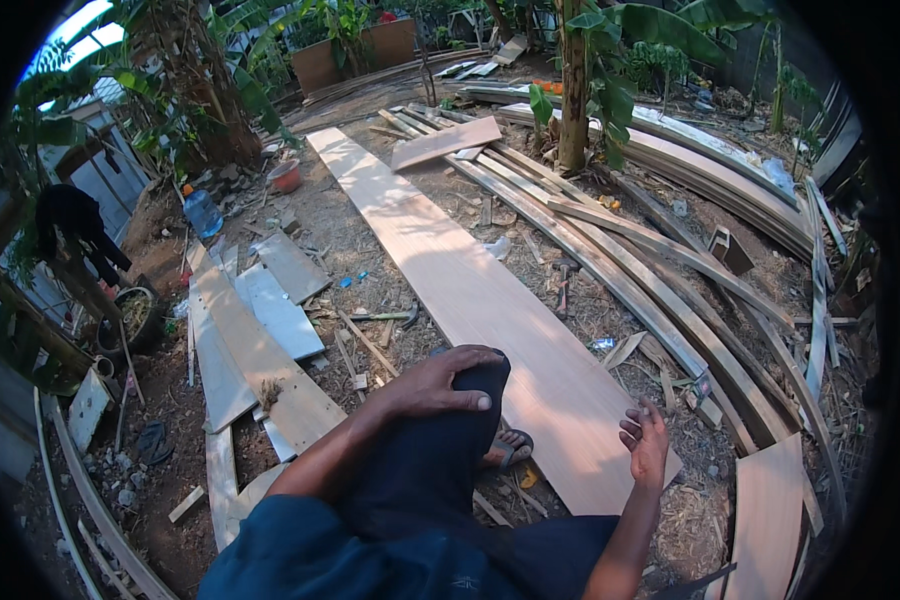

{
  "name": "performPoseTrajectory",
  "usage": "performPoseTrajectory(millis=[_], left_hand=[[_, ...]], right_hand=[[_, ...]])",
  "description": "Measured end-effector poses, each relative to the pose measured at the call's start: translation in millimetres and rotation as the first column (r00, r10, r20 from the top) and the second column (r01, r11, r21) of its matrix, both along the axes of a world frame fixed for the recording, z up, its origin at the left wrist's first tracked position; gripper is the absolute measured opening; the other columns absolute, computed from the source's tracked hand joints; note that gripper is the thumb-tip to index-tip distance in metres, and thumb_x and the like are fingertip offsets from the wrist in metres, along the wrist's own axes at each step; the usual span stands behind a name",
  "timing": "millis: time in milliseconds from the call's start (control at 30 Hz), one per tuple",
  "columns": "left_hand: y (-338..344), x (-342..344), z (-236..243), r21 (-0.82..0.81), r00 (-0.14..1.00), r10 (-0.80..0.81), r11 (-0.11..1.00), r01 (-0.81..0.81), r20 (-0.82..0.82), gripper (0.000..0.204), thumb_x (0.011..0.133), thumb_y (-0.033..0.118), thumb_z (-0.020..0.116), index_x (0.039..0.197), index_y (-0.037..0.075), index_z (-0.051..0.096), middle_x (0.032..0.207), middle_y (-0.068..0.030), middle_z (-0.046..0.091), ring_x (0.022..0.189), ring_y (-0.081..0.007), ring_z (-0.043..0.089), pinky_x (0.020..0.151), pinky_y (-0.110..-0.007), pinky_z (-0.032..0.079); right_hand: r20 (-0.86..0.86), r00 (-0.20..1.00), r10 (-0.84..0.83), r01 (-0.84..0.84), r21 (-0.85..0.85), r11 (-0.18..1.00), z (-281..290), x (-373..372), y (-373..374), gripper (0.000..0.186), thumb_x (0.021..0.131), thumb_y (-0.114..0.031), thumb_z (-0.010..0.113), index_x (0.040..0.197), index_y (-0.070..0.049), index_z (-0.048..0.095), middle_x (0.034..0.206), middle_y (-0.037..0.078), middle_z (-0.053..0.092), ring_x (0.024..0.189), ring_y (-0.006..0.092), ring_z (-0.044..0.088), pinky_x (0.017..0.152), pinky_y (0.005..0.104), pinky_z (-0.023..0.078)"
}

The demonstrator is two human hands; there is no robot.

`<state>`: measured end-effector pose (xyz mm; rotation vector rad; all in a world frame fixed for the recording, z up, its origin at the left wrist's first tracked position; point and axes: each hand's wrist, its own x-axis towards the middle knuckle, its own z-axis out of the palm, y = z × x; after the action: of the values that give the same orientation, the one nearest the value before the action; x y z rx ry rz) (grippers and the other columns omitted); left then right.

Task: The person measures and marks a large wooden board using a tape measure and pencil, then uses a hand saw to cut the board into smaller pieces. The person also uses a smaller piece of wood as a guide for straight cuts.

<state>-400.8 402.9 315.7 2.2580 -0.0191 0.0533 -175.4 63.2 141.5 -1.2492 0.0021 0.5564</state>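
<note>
Pale-brown plank (445,250) lies from eleven to five o'clock, work apparently paused. At six, the left hand (434,385) drapes a knee (489,380), thumb spread; at four, the right hand (648,446) curls its fingers loosely, seemingly empty. Gripping the plank would mean reaching down.

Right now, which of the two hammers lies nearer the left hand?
The green-handled hammer, left of the long plank; the reddish-handled hammer lies to the plank's right.
</note>
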Motion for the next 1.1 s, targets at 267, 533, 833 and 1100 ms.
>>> performPoseTrajectory(millis=[267,533,833,1100], left_hand=[[2,-38,16,0.058,0.991,0.131,0.99,-0.132,0.02,0.078,0.082,0.057,0.069,0.137,0.005,0.051,0.144,-0.0239,0.044,0.137,-0.0396,0.039,0.114,-0.046,0.031],[5,-58,0,0.05,0.971,0.238,0.97,-0.24,0.032,0.086,0.081,0.058,0.069,0.145,0.008,0.04,0.15,-0.0224,0.037,0.138,-0.0392,0.037,0.114,-0.048,0.032],[-54,59,-80,0.314,0.987,-0.158,0.936,0.159,-0.03,0.077,0.081,0.039,0.072,0.142,0.006,0.04,0.145,-0.0235,0.041,0.135,-0.0397,0.04,0.108,-0.051,0.035],[-77,147,-140,0.105,0.684,-0.626,0.704,0.702,-0.374,0.067,0.089,0.046,0.065,0.142,0.011,0.045,0.143,-0.0188,0.048,0.129,-0.0342,0.05,0.107,-0.043,0.041]], right_hand=[[-0.344,0.371,0.863,-0.708,-0.706,0.023,-87,-41,41,0.065,0.09,-0.028,0.066,0.146,-0.005,0.04,0.098,0.011,0.07,0.081,0.0201,0.067,0.072,0.0342,0.054],[-0.094,0.77,0.632,-0.534,-0.637,0.556,-88,-20,29,0.051,0.095,-0.019,0.06,0.142,-0.005,0.044,0.093,0.01,0.067,0.074,0.017,0.065,0.06,0.0305,0.052],[-0.172,0.766,0.619,-0.53,-0.714,0.458,-70,-29,4,0.052,0.093,-0.018,0.062,0.14,-0.004,0.045,0.09,0.011,0.067,0.071,0.0169,0.065,0.057,0.0314,0.051],[-0.132,0.855,0.502,-0.343,-0.87,0.355,-24,-75,-35,0.061,0.088,-0.037,0.065,0.139,-0.008,0.048,0.108,0.016,0.07,0.101,0.0311,0.066,0.088,0.042,0.051]])
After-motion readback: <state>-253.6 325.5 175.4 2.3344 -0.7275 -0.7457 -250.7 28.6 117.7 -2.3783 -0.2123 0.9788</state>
